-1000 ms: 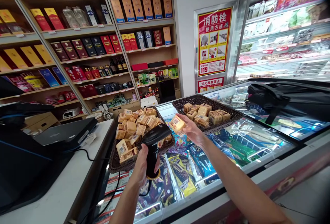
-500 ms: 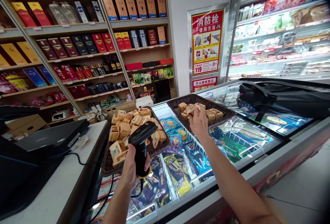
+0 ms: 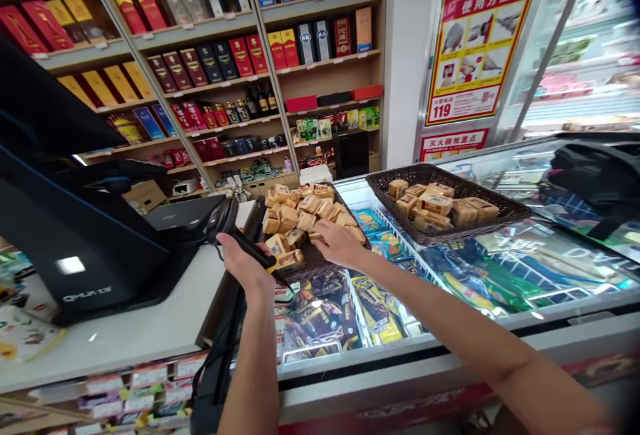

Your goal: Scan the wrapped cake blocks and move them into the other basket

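Note:
My left hand [image 3: 246,265] is wrapped round the handle of a black barcode scanner [image 3: 240,235], its head tilted towards the left. My right hand [image 3: 340,243] is in the left brown woven basket [image 3: 314,265], its fingers curled on a small tan wrapped package [image 3: 316,237] that they partly hide. Several packages of the same kind are heaped in that basket. To the right, a second brown woven basket [image 3: 500,196] holds a smaller group of tan packages [image 3: 434,204]. Both baskets rest on the glass top of a freezer.
The freezer [image 3: 360,355] displays bagged ice creams under its glass. At left, a black checkout terminal [image 3: 90,235] stands on a white counter [image 3: 165,318]. A black bag [image 3: 590,175] lies at the right. Shelves of boxed bottles [image 3: 220,61] and a red fire-hydrant poster [image 3: 483,41] are behind.
My right hand has moved from the right basket to the left one. The scanner has swung down towards the left in my left hand. My view has turned left.

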### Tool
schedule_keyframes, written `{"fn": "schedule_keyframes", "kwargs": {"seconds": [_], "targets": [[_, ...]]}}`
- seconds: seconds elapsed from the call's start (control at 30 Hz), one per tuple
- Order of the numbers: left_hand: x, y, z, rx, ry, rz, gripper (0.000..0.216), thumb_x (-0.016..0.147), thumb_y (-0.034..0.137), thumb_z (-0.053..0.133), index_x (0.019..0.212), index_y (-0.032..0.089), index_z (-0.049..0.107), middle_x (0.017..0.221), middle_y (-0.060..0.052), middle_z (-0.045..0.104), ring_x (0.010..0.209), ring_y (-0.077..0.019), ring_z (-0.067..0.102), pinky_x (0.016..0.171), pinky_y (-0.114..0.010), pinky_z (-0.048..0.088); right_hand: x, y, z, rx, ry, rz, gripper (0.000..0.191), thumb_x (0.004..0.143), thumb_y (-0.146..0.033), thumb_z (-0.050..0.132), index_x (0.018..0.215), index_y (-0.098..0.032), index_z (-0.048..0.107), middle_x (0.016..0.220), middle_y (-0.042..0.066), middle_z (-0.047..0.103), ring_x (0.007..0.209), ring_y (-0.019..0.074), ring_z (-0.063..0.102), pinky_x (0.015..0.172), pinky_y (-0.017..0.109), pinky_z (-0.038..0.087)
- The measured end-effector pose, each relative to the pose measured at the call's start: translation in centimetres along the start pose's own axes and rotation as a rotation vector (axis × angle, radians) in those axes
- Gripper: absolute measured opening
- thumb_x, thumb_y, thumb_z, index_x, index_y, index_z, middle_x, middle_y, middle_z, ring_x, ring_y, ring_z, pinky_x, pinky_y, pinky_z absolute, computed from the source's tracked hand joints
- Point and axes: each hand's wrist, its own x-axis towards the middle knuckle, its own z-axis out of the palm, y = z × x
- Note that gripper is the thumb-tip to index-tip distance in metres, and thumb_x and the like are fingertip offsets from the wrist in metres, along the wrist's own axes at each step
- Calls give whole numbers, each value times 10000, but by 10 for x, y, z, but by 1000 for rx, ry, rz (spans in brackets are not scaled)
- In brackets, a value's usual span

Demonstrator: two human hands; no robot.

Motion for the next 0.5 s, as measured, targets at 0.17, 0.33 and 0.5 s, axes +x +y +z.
{"fn": "schedule_keyframes", "kwargs": {"seconds": [0.17,0.33,0.5], "targets": [[9,6,-8,-22,91,57,591,764,803,536,841,220,477,557,87,457,404,-102,488,391,-222,382,39,-31,26,208,-509,67,504,805,-567,712,1155,-209,652,1114,84,724,939,241,680,736,281,513],[3,3,-7,-1,2,8,610,763,824,517,830,220,469,527,94,442,389,-103,482,396,-218,378,38,-18,36,363,-463,169,358,755,-503,772,913,-201,663,866,30,704,746,185,642,612,251,499],[-12,-4,1,9,-132,-36,604,777,812,524,843,213,503,488,89,481,379,-102,478,390,-208,385,14,4,10,998,-45,370,469,792,-571,712,1104,-242,594,1020,38,666,848,197,675,621,330,615]]}}
